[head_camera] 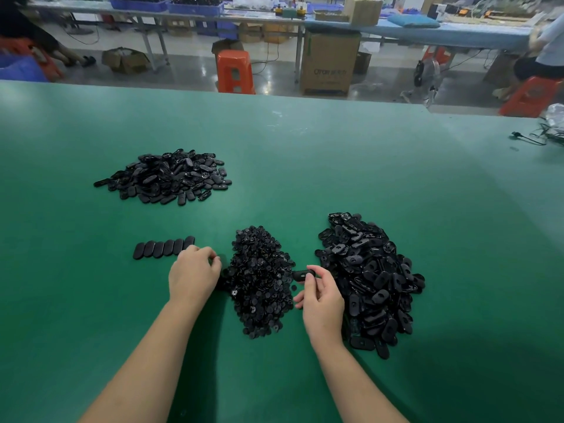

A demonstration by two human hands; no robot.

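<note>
On the green table lie three black heaps. A pile of small round black discs sits between my hands. A bigger pile of oval black shells lies to the right, and another oval-part pile lies far left. A short overlapping row of oval black pieces lies just left of my left hand, whose fingers curl down at the disc pile's left edge; what they hold is hidden. My right hand pinches one oval black shell beside the disc pile.
A black cable and a plastic bag lie at the table's far right edge. Beyond the table stand orange stools, a tall cardboard box and long benches with blue bins. Seated people are at the far left and far right.
</note>
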